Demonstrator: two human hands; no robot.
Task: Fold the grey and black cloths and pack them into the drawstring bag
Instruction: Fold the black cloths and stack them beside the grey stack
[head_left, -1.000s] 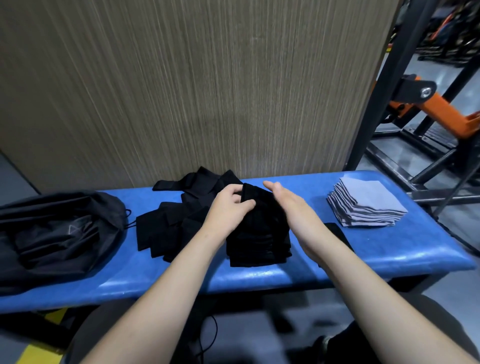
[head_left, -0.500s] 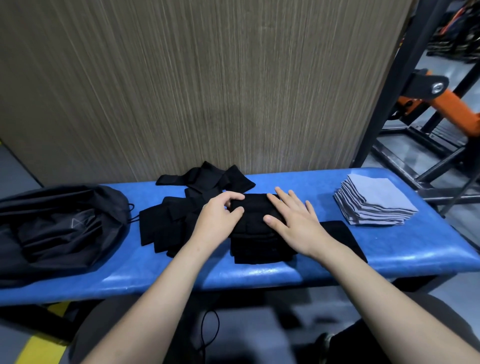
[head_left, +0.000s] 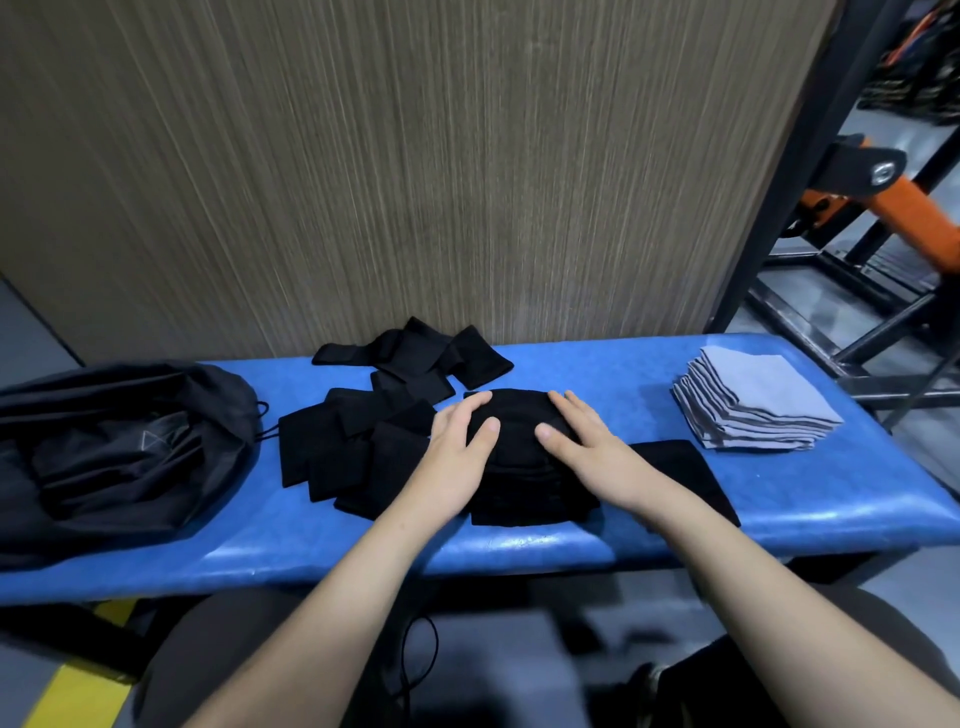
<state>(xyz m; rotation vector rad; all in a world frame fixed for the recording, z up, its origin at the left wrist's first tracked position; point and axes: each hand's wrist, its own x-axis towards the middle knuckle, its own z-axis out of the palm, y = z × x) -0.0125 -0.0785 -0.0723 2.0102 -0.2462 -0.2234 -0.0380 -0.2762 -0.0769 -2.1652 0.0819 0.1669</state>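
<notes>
We see a blue padded bench (head_left: 597, 540) in front of a wall panel with a wood grain (head_left: 415, 156); in the middle of the bench lies a stack of folded black cloths (head_left: 519, 462), and both hands rest on top of it; the left hand (head_left: 457, 457) lies flat on the left part of the stack, its fingers straight and a little apart, the thumb pointing to the middle; the right hand (head_left: 592, 452) lies flat on the right part, also with spread straight fingers; neither hand pinches or grips the cloth, they only press on it from above; just left of the stack and behind it, more black cloths (head_left: 358, 441) lie loose and overlapping, some of them reaching the wall; one flat black cloth (head_left: 680, 473) lies to the right of the stack, partly under the right forearm; further right, well apart from the hands, stands a neat pile of folded grey cloths (head_left: 753, 405); at the left end of the bench lies the black drawstring bag (head_left: 119, 452), crumpled, with its cord (head_left: 265, 421) showing near the loose cloths; behind the bench on the right we see a black metal frame (head_left: 779, 208) and an orange machine part (head_left: 904, 208)
</notes>
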